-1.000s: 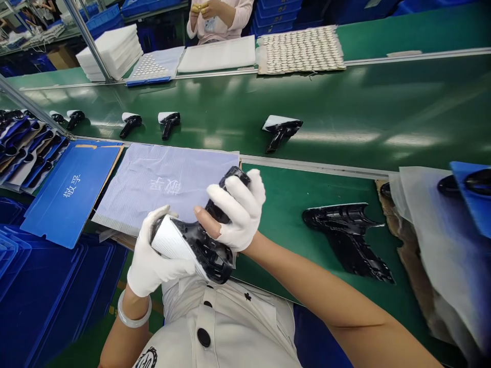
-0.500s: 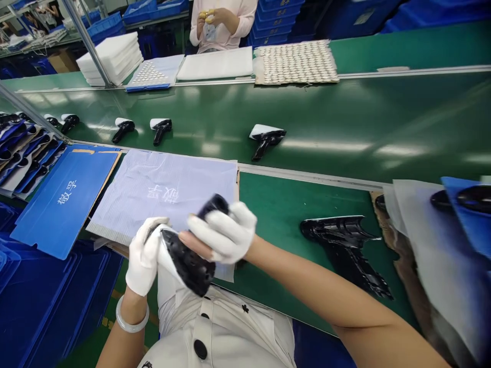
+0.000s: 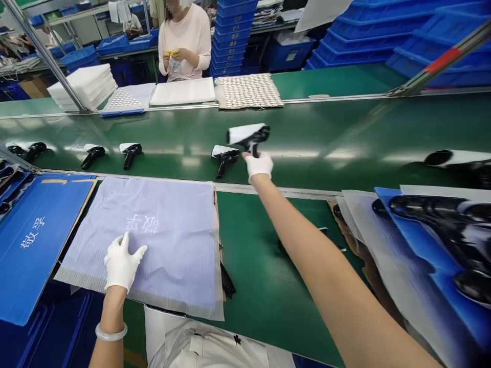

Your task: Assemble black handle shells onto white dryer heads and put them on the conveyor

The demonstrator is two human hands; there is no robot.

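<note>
My right hand (image 3: 260, 166), in a white glove, reaches out over the green conveyor (image 3: 345, 133). It grips the handle of a white and black hair dryer housing (image 3: 246, 135) held at the belt. Another hair dryer housing (image 3: 224, 159) lies just to the left. My left hand (image 3: 121, 263), also gloved, has its fingers spread on a pale translucent sheet (image 3: 180, 245) over the worktop. A black part (image 3: 227, 281) pokes out from under the sheet's right edge. My right forearm mostly hides a black half shell.
More housings (image 3: 130, 153) lie along the belt to the left. Blue boards (image 3: 46, 230) sit at left; sheets with black shells (image 3: 429, 220) are piled at right. Across the belt a person (image 3: 186, 43) handles something yellow. A metal post (image 3: 441, 64) slants at the far right.
My right hand has carried the hair dryer housing from in front of my body out to the belt. My left hand has let go of it and come down on the sheet. The view has shifted right.
</note>
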